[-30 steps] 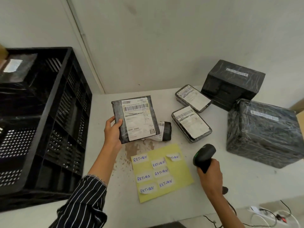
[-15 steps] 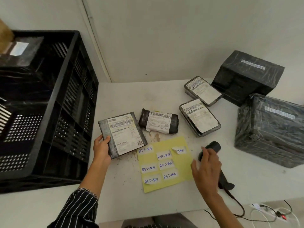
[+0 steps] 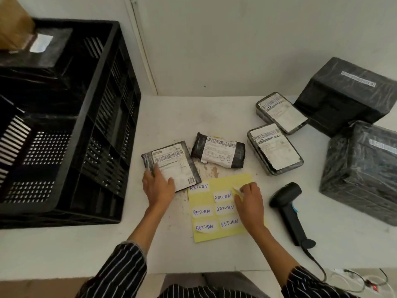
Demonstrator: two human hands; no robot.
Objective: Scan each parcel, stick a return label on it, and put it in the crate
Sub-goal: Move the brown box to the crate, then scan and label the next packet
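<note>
Yellow sheet (image 3: 225, 181): lies at the near edge of the table (image 3: 171, 117) and carries six handwritten RETURN stickers.
Right hand (image 3: 249, 203): rests on the sheet's far right corner, with thumb and fingertips pinched together on a return label (image 3: 236, 189) whose edge is lifted. Half a second ago this hand was only letting go of the scanner.
Scanner (image 3: 289, 209): now lies on the table just right of the sheet and no hand touches it.
Left hand (image 3: 158, 188): fingers are fairly straight and spread, pressing flat on the parcel's near left corner.
Parcel (image 3: 176, 166): lies flat, address side up, touching the sheet's far left corner. One second ago it was held up in the air.
Other parcels: a rolled one (image 3: 219, 150) is just behind, and two flat ones (image 3: 276, 148) are further right.
Crate (image 3: 103, 125): stands at the left, just beside the parcel.
Meaning: the scan seems finished and the labelling has begun. The crate step is not yet done.
</note>
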